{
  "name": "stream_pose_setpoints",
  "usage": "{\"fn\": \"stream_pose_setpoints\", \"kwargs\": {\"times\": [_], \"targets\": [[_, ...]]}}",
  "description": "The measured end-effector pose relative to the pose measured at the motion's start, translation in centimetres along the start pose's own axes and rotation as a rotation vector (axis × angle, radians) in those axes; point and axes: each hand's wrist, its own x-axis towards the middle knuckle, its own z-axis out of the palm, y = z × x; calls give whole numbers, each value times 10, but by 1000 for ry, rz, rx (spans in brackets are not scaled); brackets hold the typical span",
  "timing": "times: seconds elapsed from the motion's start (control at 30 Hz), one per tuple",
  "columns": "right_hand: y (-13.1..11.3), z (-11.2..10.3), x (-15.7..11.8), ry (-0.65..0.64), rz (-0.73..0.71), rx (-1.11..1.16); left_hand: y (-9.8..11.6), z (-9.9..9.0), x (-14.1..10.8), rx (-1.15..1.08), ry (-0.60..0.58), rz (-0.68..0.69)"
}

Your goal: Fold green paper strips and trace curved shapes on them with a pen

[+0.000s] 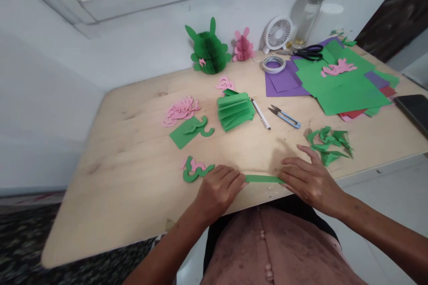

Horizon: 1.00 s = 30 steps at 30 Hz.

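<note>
Along the far L, the pale wood tabletop (100, 196) has a rounded near corner, and its L edge slants away from you; bare wood runs from there to the heap of pink curly paper cutouts (182, 110) and the flat green paper rectangle (179, 138). Nearer you, the curved green and pink paper cutouts (190, 179) sit just beside your left hand (222, 187), so that side's tight. Mid-table, wood shows btwn your hands & the pleated green paper stack (236, 111), slim white pen (261, 114) and blue-handled metal snips (286, 118). On the R, the crumpled green paper scraps (331, 144) lie nr your right hand (309, 182), w/ the black rectangular phone (414, 111) further out at the R edge.

The narrow green paper strip (263, 179) lies btwn your hands, approx. parallel w/ the table's front edge and nr it, your torso close behind. Your L fingers are curled, pinching its L end; your R thumb & forefinger grasp its R end, other fingers spread. Only the strip's middle shows.
</note>
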Motion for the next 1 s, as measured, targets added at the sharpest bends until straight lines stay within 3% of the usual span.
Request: {"fn": "stream_pose_setpoints", "kwargs": {"times": [0.37, 0.53, 0.7, 1.0], "targets": [[-3, -3, 3, 63, 12, 64, -1, -1, -1, 0, -1, -29], [3, -6, 13, 134, 48, 15, 3, -5, -11, 64, 76, -216], [23, -4, 32, 222, 30, -146, 7, -6, -38, 96, 113, -399], [53, 15, 73, 266, -15, -247, 14, -3, -71, 112, 140, -547]]}}
